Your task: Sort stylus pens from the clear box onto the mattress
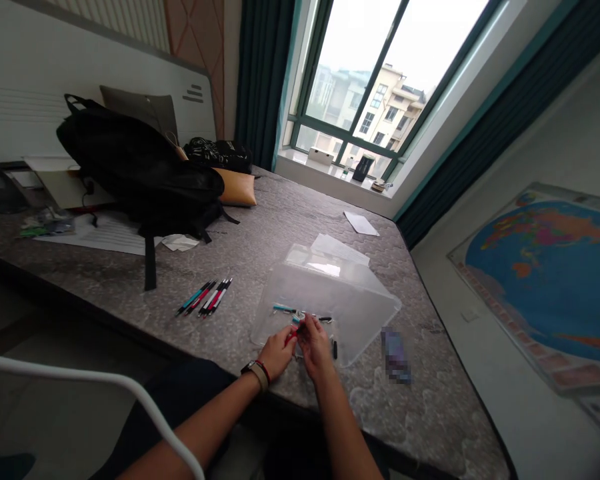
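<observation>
My left hand (277,353), with a watch and bands at the wrist, is closed on a small red pen part at the front of a clear plastic box (365,313). Close beside it, my right hand (315,345) has its fingers pinched near the same part; what they hold is too small to name. Just beyond my fingers, inside the box, lie a blue pen piece (284,308), a black piece (325,319) and other small parts. Another black piece (335,349) is right of my right hand. Several assembled pens (215,298) lie in a row on the mattress to the left.
A black backpack (140,163) and a tan pouch (237,187) are at the back left of the mattress (250,233). White papers (361,223) lie behind the box. A blurred item (396,357) is to its right. A white curved tube (125,383) crosses the lower left.
</observation>
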Action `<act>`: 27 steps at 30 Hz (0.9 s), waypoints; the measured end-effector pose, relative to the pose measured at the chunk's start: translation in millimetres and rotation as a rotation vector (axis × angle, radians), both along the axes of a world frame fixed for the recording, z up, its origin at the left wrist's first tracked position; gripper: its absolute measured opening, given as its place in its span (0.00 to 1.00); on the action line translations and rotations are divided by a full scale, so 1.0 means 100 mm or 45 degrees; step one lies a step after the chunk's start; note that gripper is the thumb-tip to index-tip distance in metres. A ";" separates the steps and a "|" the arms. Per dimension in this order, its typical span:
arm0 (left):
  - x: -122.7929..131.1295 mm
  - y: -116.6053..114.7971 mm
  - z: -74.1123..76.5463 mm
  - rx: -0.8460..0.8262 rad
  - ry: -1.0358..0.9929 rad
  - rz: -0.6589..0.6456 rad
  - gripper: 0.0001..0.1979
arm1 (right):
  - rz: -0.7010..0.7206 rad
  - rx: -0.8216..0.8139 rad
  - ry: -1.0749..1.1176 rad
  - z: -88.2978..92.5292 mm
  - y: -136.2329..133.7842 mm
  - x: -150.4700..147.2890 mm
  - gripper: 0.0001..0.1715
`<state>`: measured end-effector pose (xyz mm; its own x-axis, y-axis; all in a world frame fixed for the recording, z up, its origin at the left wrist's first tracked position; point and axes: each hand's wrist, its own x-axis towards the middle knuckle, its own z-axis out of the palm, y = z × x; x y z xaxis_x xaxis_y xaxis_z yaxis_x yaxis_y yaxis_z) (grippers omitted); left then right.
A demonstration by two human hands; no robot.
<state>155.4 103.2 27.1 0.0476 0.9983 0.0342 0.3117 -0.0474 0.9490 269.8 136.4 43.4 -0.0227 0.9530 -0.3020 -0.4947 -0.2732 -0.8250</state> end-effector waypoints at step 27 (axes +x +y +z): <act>-0.03 -0.59 -0.01 0.174 0.279 -0.172 0.15 | -0.101 0.088 -0.251 -0.05 -0.95 0.43 0.22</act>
<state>152.1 44.2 26.1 0.2011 0.9693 0.1418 0.4909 -0.2250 0.8417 312.3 41.8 38.4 0.1063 0.9681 -0.2268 -0.3399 -0.1790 -0.9233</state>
